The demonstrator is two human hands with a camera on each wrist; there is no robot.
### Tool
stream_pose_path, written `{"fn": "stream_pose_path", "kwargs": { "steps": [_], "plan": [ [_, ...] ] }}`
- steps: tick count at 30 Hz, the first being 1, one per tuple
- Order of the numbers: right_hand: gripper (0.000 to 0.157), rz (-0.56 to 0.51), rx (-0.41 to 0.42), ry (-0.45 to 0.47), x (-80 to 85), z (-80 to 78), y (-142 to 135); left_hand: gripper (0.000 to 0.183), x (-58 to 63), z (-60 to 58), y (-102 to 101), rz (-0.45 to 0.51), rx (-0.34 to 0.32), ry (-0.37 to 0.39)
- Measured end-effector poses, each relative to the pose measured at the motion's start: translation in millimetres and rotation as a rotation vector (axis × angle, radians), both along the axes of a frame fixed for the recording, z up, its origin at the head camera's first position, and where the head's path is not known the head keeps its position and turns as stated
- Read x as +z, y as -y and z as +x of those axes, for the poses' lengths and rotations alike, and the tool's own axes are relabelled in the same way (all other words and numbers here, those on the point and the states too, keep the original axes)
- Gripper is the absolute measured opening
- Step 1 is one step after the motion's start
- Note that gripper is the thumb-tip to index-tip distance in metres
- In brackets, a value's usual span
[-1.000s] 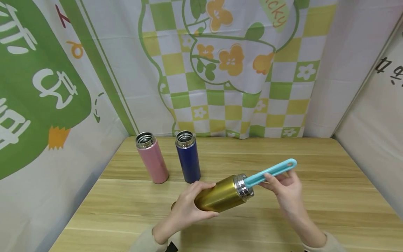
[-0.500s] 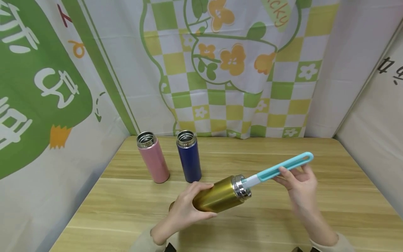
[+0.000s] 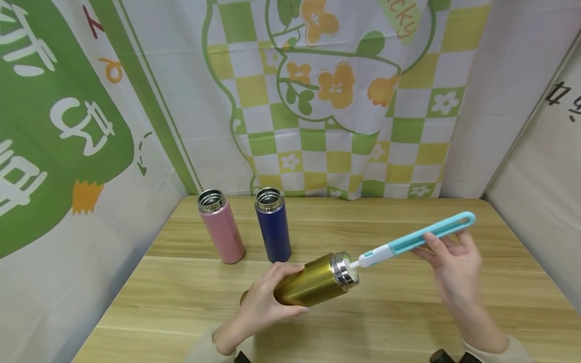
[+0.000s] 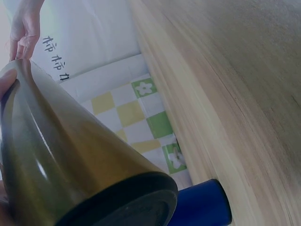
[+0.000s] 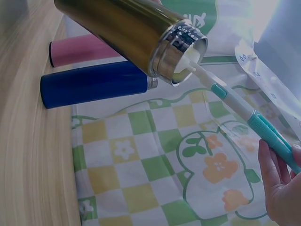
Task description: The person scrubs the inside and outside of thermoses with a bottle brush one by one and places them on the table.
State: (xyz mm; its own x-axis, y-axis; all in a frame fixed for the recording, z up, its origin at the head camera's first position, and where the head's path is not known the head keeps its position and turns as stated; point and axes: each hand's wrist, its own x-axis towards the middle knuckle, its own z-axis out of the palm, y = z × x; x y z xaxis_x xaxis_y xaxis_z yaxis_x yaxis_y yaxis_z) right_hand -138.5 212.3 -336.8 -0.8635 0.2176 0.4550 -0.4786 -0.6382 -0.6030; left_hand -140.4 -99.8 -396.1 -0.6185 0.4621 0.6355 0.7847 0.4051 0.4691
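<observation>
Farther out than before, the brush (image 3: pixel 408 243) is pinched by fingers of the right hand (image 3: pixel 457 259), its head inside the tilted gold bottle (image 3: pixel 313 280), which fingers of the left hand (image 3: pixel 265 297) grip; pink bottle (image 3: pixel 222 232) and blue bottle (image 3: pixel 273 232) stand behind

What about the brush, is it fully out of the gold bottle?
No, the brush has its pale head inside the gold bottle.

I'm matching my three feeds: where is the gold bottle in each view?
Head: gold bottle, lower middle, tilted, in the left hand.
Left wrist: gold bottle, large, filling the lower left.
Right wrist: gold bottle, at the top, left of centre.
Shared landmark: the blue bottle, visible in all three views.
</observation>
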Motion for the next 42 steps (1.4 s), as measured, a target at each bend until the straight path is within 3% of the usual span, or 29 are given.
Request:
{"fn": "stream_pose_path", "kwargs": {
  "steps": [15,21,27,35,42],
  "plan": [
    [0.024,-0.075,-0.013,0.009,11.1,1.1,-21.2,0.068,1.7,0.1,1.4,-0.019,-0.015,-0.014],
    [0.024,-0.057,-0.031,0.017,12.5,2.5,-24.9,0.067,3.4,0.4,0.1,-0.024,-0.020,-0.016],
    [0.024,-0.048,-0.025,0.005,11.7,1.9,-21.0,0.068,2.7,0.4,-1.1,-0.009,-0.016,-0.033],
    [0.025,-0.017,-0.043,0.021,10.3,1.1,-12.9,0.067,5.3,1.3,-4.0,0.001,0.037,0.020],
    [0.026,0.013,-0.037,0.008,4.7,1.4,-7.7,0.066,5.8,1.6,-5.6,-0.009,0.042,0.024]
  ]
}}
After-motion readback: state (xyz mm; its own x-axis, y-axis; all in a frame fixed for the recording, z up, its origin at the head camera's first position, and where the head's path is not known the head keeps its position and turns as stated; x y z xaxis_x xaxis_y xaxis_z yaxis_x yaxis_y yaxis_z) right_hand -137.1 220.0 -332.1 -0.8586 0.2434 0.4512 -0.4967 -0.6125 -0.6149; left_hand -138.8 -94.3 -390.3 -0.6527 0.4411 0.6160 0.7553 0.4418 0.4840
